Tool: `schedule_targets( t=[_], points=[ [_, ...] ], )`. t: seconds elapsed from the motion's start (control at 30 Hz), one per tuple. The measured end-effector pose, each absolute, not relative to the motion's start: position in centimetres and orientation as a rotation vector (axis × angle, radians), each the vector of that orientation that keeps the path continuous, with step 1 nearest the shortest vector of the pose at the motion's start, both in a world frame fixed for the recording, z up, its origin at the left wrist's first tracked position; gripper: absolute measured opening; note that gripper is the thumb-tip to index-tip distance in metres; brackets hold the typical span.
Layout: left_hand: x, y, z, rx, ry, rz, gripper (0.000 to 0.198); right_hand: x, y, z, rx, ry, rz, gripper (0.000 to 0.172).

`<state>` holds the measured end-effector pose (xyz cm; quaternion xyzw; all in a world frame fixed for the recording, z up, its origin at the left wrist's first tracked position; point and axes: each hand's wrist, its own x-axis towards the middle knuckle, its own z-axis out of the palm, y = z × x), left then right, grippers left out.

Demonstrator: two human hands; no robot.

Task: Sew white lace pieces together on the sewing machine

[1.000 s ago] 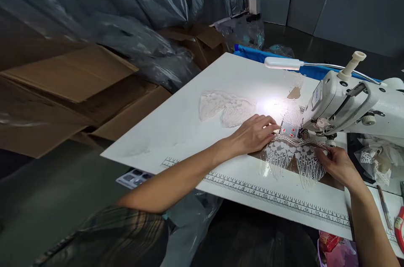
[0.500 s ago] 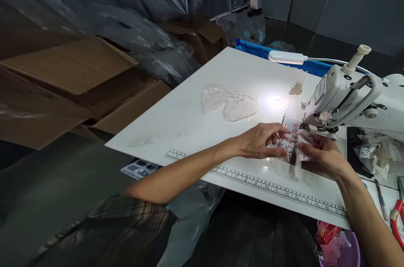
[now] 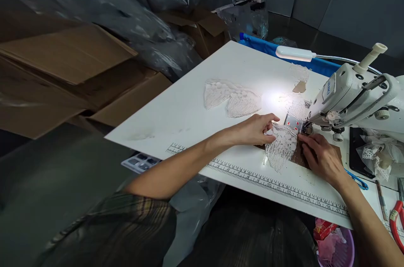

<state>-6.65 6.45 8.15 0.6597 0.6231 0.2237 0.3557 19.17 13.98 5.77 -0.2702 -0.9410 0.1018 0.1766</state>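
Note:
A cream lace piece (image 3: 280, 149) with a scalloped, netted pattern lies spread before the needle area of a white sewing machine (image 3: 344, 94). At its left edge is my left hand (image 3: 254, 129), thumb and forefinger apart and the other fingers curled. My right hand (image 3: 322, 155) is at the lace's right end, close to the presser foot (image 3: 306, 127), its fingertips closed on the edge there. The fingertip contact is small and partly hidden. Under the right hand lies a brown board (image 3: 299, 157). Behind the lace shows the metal needle plate (image 3: 292, 122) with red marks.
Another lace piece (image 3: 233, 97) lies on the white table (image 3: 176, 111), left of the lamp's (image 3: 295, 53) bright spot. More lace (image 3: 296, 106) lies behind the needle. Blue-handled scissors (image 3: 358, 179), red-handled pliers (image 3: 396, 220) and lace scraps (image 3: 378, 153) are at right. A printed ruler (image 3: 271, 185) runs along the front edge.
The pale strip hanging from my right fingers no longer shows, and the lace lies flatter. My right hand has shifted toward the presser foot; my left hand has drawn slightly back left.

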Motion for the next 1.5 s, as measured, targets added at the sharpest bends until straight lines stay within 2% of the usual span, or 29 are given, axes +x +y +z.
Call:
schedule_targets(
  t=[0.2,0.7,0.97,1.27,1.5],
  points=[
    [-6.2,6.4,7.9,1.716,1.65,0.557,0.063,18.9,14.4,4.3,-0.715,-2.744,0.089,0.04],
    [-5.3,6.4,7.9,1.648,1.759,0.478,0.058,18.8,13.6,3.4,-0.802,-2.694,0.128,0.043],
    [-4.9,6.4,7.9,1.65,1.811,0.447,0.056,19.8,13.3,3.8,-0.684,-2.626,0.381,0.039],
    [-4.4,6.2,8.7,1.619,1.822,0.4,0.06,19.7,13.0,3.8,-0.737,-2.633,0.336,0.039],
    [-4.7,6.2,8.1,1.651,1.807,0.398,0.061,20.3,12.8,4.4,-0.589,-2.692,0.361,0.036]
  ],
)
